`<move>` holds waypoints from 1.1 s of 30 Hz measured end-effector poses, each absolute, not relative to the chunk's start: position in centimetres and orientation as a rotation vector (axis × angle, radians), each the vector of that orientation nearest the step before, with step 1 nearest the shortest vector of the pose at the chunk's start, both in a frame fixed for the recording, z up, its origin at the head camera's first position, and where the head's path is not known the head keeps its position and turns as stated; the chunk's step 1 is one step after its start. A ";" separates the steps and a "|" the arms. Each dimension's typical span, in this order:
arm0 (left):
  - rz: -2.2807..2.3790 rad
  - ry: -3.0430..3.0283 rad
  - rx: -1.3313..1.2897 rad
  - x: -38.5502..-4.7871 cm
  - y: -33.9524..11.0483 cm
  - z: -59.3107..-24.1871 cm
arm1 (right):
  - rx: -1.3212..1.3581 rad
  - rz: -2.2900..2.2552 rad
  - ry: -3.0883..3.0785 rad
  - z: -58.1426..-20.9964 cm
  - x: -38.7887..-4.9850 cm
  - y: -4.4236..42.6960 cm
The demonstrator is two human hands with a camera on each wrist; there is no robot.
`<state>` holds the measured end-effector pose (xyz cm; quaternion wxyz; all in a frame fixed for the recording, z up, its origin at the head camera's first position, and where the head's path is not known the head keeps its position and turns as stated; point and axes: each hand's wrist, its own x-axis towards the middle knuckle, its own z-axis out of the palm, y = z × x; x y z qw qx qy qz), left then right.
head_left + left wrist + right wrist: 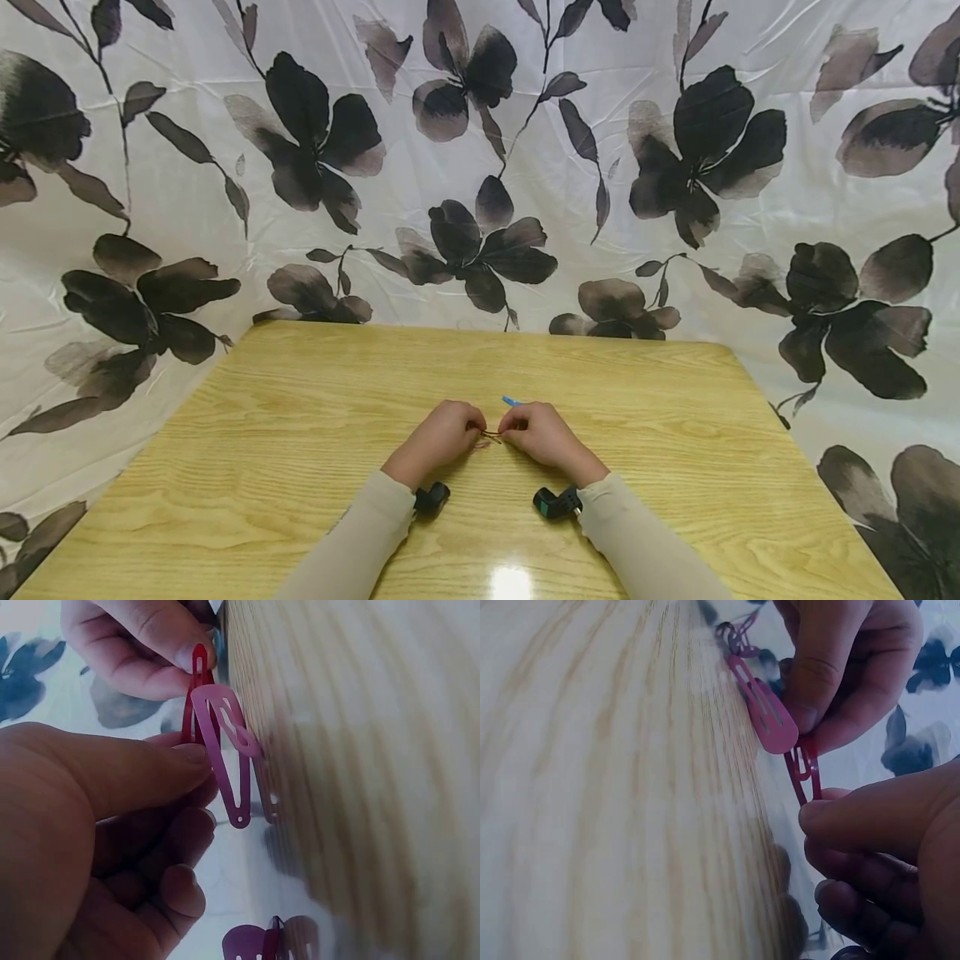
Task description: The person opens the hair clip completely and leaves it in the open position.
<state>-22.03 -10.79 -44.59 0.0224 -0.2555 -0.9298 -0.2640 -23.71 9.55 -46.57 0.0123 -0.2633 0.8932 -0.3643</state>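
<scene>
In the head view, I have the left grip (446, 433) and right grip (551, 433) nearly meeting over the tabletop (315, 383); what sits between their fingertips is too small to make out. A blue thing (512, 402) shows just beyond the right grip.

In the left wrist view, the left grip pinches the red clip (188, 712), and the right grip is at its far end. The pink clip (216, 756) overlaps it beside the left thumb; I can't tell whether they're hooked. A purple clip (242, 939) sits apart, past the left grip's lower fingers.

In the right wrist view, the right grip pinches the red clip's near end. I judge the step in hand as linking or freeing clips; the next move calls for steady pinches and a small, careful turn.
</scene>
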 end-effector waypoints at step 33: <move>-0.767 -2.926 -0.771 -21.8 -10.6 -44.2 | -0.887 -1.058 2.780 -46.1 -23.7 9.7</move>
